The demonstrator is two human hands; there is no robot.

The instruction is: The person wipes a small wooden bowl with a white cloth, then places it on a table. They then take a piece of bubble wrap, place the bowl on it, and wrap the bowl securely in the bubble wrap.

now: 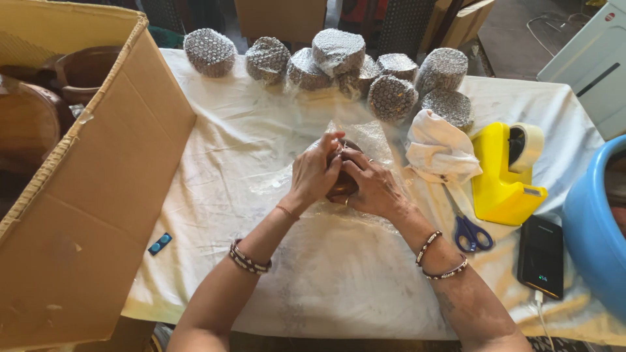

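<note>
Both of my hands cup a small brown round object (342,186) at the middle of the table. It rests on a clear sheet of bubble wrap (365,140). My left hand (315,171) grips its left side. My right hand (373,184) covers its right side and top. The object is mostly hidden by my fingers. Beaded bracelets circle both wrists.
Several bubble-wrapped bundles (339,65) line the far edge of the white cloth (228,156). A large cardboard box (85,176) holding brown bowls stands at the left. At the right lie a white cloth wad (440,146), yellow tape dispenser (505,173), blue-handled scissors (471,231), black phone (541,255) and blue tub (596,228).
</note>
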